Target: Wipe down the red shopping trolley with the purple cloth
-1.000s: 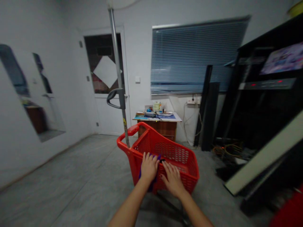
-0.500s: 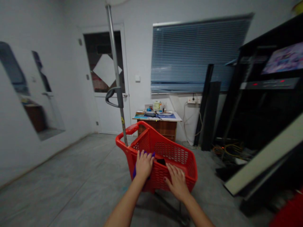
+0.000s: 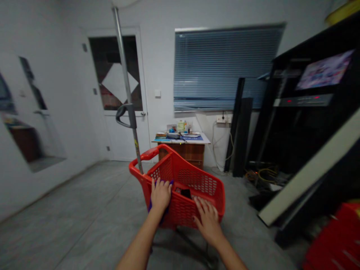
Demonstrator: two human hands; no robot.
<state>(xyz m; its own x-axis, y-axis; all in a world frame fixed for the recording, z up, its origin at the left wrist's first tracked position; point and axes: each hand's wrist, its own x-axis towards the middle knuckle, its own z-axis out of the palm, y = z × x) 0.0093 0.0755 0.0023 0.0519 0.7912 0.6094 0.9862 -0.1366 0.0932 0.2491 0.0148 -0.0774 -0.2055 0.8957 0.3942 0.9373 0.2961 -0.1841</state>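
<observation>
A red plastic shopping cart (image 3: 182, 213) stands in front of me, its perforated basket turned with a long side towards me. My left hand (image 3: 161, 195) is closed over the near rim, with a purple cloth (image 3: 165, 210) under the fingers and hanging down the outer wall. On the same rim, farther right, lies my right hand (image 3: 207, 217). Its fingers are stretched over the edge and its thumb is apart on the outside. A small black item (image 3: 185, 193) shows inside the basket, partly hidden by the rim.
A metal pole (image 3: 123, 63) with a grey handle rises by the cart's push bar. Behind stands a small desk (image 3: 181, 152) with clutter, near a door (image 3: 123, 138). Black shelving (image 3: 295, 131), leaning boards (image 3: 303, 178) and a red object (image 3: 329, 240) stand on the right.
My view has turned slightly right, so cart, hands and room sit further left in the picture. Both hands stay at the near rim, and the cloth remains under my left hand.
</observation>
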